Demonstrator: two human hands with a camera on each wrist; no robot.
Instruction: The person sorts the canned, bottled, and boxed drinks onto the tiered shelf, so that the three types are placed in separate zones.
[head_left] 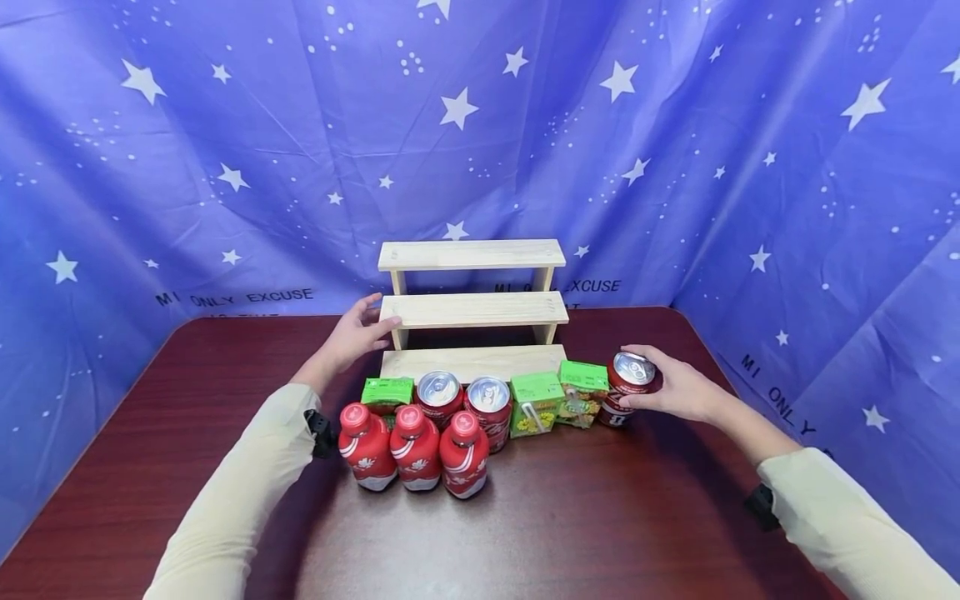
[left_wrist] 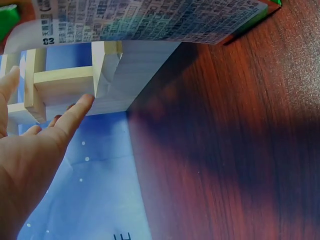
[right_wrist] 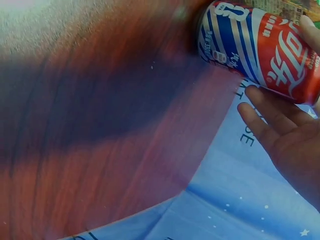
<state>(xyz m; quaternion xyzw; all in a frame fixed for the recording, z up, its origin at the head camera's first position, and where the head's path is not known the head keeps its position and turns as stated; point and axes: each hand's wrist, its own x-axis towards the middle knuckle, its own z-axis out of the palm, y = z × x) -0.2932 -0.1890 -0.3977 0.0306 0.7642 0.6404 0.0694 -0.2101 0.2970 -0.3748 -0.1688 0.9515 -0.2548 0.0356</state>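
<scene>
My right hand (head_left: 678, 387) holds a red soda can (head_left: 630, 375) at the right end of the row, thumb on one side and fingers on the other. Blue and white stripes show on that can (right_wrist: 255, 47) in the right wrist view. At the left end of a three-tier wooden shelf (head_left: 474, 309), my left hand (head_left: 358, 333) rests its thumb on the middle board. Its fingers reach out straight along the shelf's side in the left wrist view. Green drink cartons (head_left: 536, 404) stand before the lowest board, one right beside the held can.
Two more red cans (head_left: 489, 408) stand in front of the shelf. Three red bottles (head_left: 417, 450) form a row nearer the front, partly hiding another green carton (head_left: 387, 390). A blue starry curtain (head_left: 300, 167) hangs behind the dark wooden table (head_left: 600, 525).
</scene>
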